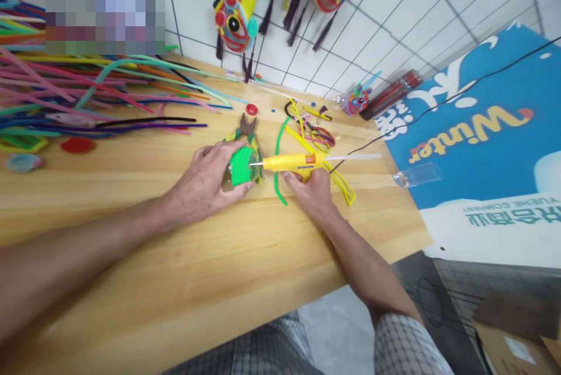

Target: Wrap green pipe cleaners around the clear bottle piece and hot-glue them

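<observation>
My left hand is wrapped round a small clear bottle piece covered with green strips. My right hand grips a yellow glue gun with a clear glue stick poking out of its back. The gun's metal tip is at the right side of the green-wrapped piece; whether it touches cannot be made out. Just behind my left hand lie pliers with green and yellow handles. A curved green pipe cleaner lies on the wooden table, partly under the gun.
Many coloured pipe cleaners cover the left back. Yellow pipe cleaners and a black cord lie near my right hand. A dark red flask and a clear plastic bottle are at right. Colourful masks hang behind.
</observation>
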`<state>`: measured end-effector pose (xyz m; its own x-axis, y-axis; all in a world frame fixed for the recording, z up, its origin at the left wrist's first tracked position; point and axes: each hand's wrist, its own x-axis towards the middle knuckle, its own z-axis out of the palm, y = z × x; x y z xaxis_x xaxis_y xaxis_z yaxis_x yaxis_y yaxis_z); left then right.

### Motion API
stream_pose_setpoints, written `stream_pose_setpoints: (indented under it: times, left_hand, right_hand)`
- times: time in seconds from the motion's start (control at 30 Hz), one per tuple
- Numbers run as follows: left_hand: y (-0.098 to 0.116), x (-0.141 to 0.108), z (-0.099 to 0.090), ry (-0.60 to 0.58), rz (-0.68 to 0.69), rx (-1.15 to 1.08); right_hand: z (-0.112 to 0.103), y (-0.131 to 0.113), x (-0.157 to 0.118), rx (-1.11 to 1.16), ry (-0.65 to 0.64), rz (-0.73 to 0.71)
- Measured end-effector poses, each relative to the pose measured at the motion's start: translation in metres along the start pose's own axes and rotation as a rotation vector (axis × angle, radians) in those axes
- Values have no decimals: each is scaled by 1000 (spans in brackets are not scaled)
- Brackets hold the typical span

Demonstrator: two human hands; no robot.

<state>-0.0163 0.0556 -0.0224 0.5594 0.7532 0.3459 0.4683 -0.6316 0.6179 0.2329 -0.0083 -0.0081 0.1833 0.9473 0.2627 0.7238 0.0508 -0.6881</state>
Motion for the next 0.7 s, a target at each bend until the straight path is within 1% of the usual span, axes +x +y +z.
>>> stream_pose_setpoints:
  times: [0.13, 0.3, 0.5, 0.7]
  left_hand:
    - [-1, 0, 0, 2, 12, 4]
    - [-1, 0, 0, 1, 23, -4]
    - [-1, -1, 0, 0, 25, 9]
    - [-2, -1, 0, 5, 31, 8]
  right_hand:
    - [2, 1, 0, -2, 10, -21]
    - [2, 1, 0, -28, -3, -9]
    - [1, -1, 0, -42, 17, -15]
    - [1, 1, 0, -10, 22, -20]
